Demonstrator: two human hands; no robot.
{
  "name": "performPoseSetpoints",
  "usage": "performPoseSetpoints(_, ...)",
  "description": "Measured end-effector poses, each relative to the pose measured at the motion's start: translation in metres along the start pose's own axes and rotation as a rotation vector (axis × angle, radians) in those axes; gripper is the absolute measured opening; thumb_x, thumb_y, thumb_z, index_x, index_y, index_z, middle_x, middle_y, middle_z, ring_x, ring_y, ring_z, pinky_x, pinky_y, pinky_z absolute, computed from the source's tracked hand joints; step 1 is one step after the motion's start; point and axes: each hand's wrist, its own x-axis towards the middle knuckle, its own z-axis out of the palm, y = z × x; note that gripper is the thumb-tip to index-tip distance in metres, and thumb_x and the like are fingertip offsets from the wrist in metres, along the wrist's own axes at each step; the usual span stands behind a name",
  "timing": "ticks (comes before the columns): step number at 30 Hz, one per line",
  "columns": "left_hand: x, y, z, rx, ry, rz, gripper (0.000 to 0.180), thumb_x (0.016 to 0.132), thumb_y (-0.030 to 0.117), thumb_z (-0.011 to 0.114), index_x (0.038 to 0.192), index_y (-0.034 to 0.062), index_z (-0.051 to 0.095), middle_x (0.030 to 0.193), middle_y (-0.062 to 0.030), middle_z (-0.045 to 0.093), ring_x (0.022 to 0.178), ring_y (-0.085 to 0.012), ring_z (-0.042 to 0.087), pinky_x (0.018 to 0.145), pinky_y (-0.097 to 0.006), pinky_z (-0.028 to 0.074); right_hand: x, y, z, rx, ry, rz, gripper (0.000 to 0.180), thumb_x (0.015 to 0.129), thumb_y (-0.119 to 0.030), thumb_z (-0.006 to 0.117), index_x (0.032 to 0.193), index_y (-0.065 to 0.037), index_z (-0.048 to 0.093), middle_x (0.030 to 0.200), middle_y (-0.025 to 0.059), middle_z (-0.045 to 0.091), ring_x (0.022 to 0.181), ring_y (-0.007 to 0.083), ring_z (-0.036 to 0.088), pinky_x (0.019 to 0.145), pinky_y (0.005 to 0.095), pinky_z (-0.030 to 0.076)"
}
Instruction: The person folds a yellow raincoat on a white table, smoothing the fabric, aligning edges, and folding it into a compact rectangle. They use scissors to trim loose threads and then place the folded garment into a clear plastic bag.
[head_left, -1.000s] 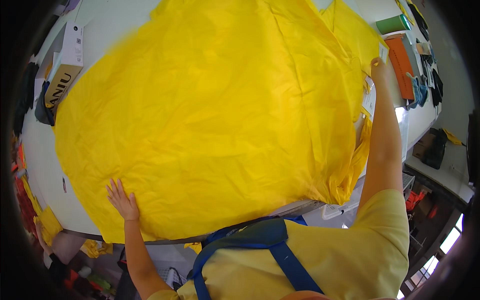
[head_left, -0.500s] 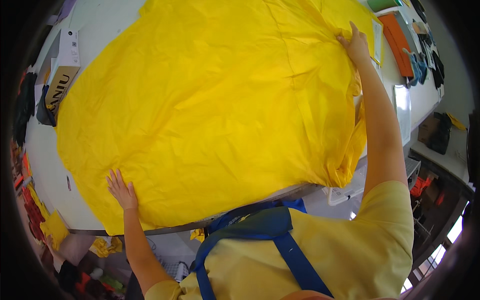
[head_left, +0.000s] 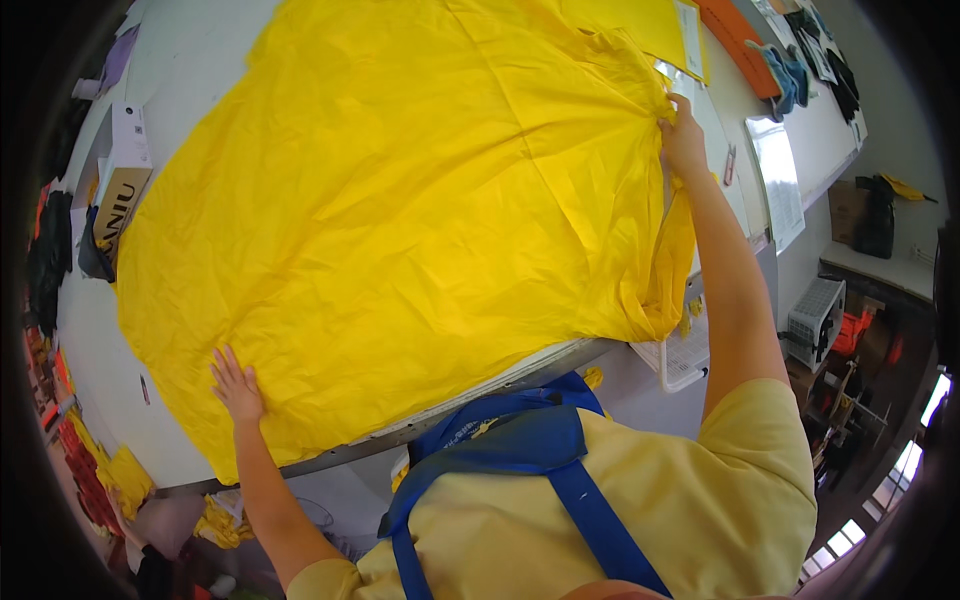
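Note:
A large sheet of thin yellow fabric (head_left: 400,230) lies spread and wrinkled over a white table. My left hand (head_left: 238,385) rests flat on its near left part, fingers stretched out and holding nothing. At the far right, my right hand (head_left: 683,140) is closed on the fabric's edge, where folds run together toward the fingers. Below that hand the right side hangs in loose, bunched folds near the table's front corner. My fingertips on the right are partly hidden by the cloth.
On the left stands a white and brown cardboard box (head_left: 122,190) with a dark cap-like item beside it. An orange box (head_left: 738,45), blue-grey gloves (head_left: 785,75) and a clear-covered sheet (head_left: 775,170) lie at right. A small cutter (head_left: 730,165) is near my right forearm.
My right hand has come nearer and slightly left, its fingers now closed on the fabric edge. The right side of the fabric has shifted with it. My left hand stays flat.

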Motion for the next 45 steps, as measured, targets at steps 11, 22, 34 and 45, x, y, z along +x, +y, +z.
performPoseSetpoints(11,-0.041,0.285,-0.137,-0.674,0.021,0.646,0.063,0.08,0.023,0.061,0.137,0.0048,0.041,0.143,-0.0202,0.037,0.134,-0.0354,0.03,0.113,-0.047,0.016,-0.039,0.003,-0.009,0.11,-0.158,0.173,0.036,0.085,-0.027,0.062,0.108,0.0,0.059,0.098,0.0187,0.066,0.094,0.0344,0.063,0.083,0.0397,0.049)
performPoseSetpoints(22,-0.093,0.455,-0.193,-0.326,-0.233,1.275,0.07,0.087,0.054,0.05,0.142,0.0128,0.037,0.151,-0.0137,0.026,0.141,-0.0349,0.018,0.113,-0.054,0.012,-0.069,0.052,-0.027,0.046,0.097,-0.143,0.041,0.082,-0.017,0.067,0.117,-0.002,0.051,0.102,0.0169,0.061,0.099,0.0331,0.057,0.086,0.0384,0.045)
performPoseSetpoints(34,-0.121,0.48,-0.16,-0.253,-0.092,1.376,0.084,0.078,0.049,0.064,0.145,0.0132,0.029,0.154,-0.0108,0.02,0.142,-0.03,0.016,0.114,-0.049,0.012,-0.322,0.121,-0.03,1.801,0.08,0.998,0.038,0.098,-0.017,0.043,0.132,-0.001,0.042,0.127,0.0143,0.055,0.115,0.0272,0.054,0.1,0.0425,0.043)
performPoseSetpoints(45,-0.124,0.489,-0.149,-0.371,-0.147,1.226,0.056,0.088,0.037,0.055,0.135,0.0084,0.044,0.139,-0.0113,0.042,0.128,-0.0254,0.039,0.105,-0.04,0.03,-0.302,-0.208,-0.105,0.761,-0.639,-0.839,0.046,0.08,-0.009,0.062,0.124,-0.005,0.053,0.134,0.0191,0.047,0.125,0.0366,0.044,0.104,0.0426,0.036)
